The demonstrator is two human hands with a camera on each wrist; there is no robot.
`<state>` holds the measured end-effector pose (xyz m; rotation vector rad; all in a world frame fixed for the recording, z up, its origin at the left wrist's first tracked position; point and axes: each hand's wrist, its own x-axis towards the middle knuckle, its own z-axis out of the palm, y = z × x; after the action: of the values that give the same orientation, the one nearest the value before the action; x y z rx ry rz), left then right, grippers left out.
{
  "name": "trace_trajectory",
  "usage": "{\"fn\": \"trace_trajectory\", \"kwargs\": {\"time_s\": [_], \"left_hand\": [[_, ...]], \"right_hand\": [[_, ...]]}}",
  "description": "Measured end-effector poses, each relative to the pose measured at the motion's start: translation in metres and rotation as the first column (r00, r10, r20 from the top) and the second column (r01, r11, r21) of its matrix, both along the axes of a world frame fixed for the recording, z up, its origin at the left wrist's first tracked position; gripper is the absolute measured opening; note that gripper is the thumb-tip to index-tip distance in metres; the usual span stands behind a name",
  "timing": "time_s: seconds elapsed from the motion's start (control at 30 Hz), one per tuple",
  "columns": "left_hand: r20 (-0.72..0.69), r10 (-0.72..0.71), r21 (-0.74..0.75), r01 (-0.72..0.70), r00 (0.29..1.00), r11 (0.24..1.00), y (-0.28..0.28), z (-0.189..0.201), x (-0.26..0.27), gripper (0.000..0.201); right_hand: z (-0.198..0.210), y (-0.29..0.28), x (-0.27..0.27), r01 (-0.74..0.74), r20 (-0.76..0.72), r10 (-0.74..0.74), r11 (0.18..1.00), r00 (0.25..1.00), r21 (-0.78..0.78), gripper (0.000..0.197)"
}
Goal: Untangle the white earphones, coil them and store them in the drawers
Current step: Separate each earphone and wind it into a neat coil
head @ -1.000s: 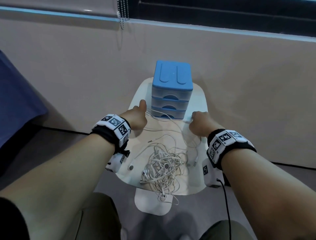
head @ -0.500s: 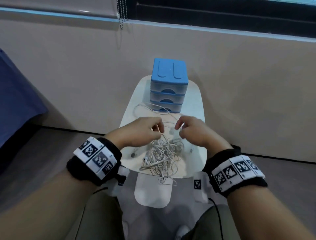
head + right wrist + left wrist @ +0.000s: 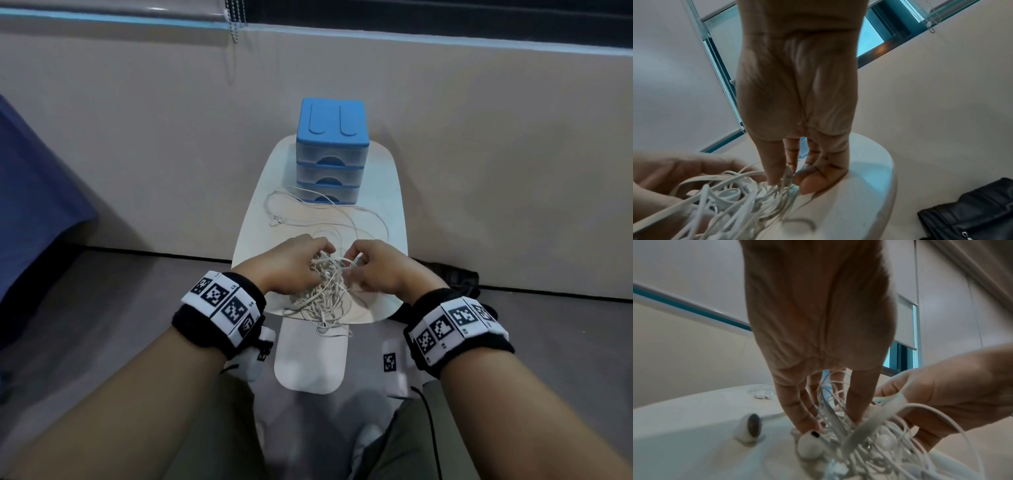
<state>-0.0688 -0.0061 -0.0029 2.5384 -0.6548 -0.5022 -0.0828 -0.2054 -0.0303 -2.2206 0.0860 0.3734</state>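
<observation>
Both your left hand [image 3: 291, 265] and right hand [image 3: 378, 269] pinch strands of the tangled white earphones [image 3: 323, 298] above the surface [image 3: 383, 192], near the closed drawers [image 3: 330, 161].

Black wristbands [image 3: 219, 317] (checkered white tags), bare forearms

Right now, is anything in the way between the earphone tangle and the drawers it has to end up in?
No foreign object. Loose cable loops lie on the white table between the tangle and the drawer unit, whose three drawers look closed.
</observation>
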Motion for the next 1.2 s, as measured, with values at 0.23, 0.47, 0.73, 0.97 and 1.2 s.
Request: {"fn": "trace_trajectory", "kwargs": {"time_s": [0.23,0.47,0.73,0.97,1.2], "left_hand": [[0.007,0.057,-0.03,-0.057,0.998,0.998,0.003,-0.007,0.002,0.048],[0.093,0.095,-0.041,-0.091,0.991,0.995,-0.005,-0.011,0.003,0.037],[0.172,0.247,-0.174,-0.217,0.954,0.961,-0.007,0.008,0.005,0.022],[0.144,0.323,-0.292,-0.272,0.935,0.917,-0.001,0.02,0.006,0.022],[-0.082,0.401,-0.46,-0.391,0.913,0.797,0.001,0.017,0.016,0.025]], "right_hand": [[-0.005,0.002,0.0,0.066,0.009,-0.067,0.996,0.998,0.062,0.013],[0.0,0.004,-0.002,0.137,-0.07,-0.126,0.973,0.99,0.187,0.02],[0.008,0.004,-0.005,0.213,-0.167,-0.166,0.924,0.972,0.318,0.022],[0.004,0.012,-0.009,0.148,-0.011,-0.151,0.951,0.988,0.27,0.009],[0.007,0.007,-0.025,0.193,0.192,-0.256,0.936,0.947,0.294,0.03]]}}
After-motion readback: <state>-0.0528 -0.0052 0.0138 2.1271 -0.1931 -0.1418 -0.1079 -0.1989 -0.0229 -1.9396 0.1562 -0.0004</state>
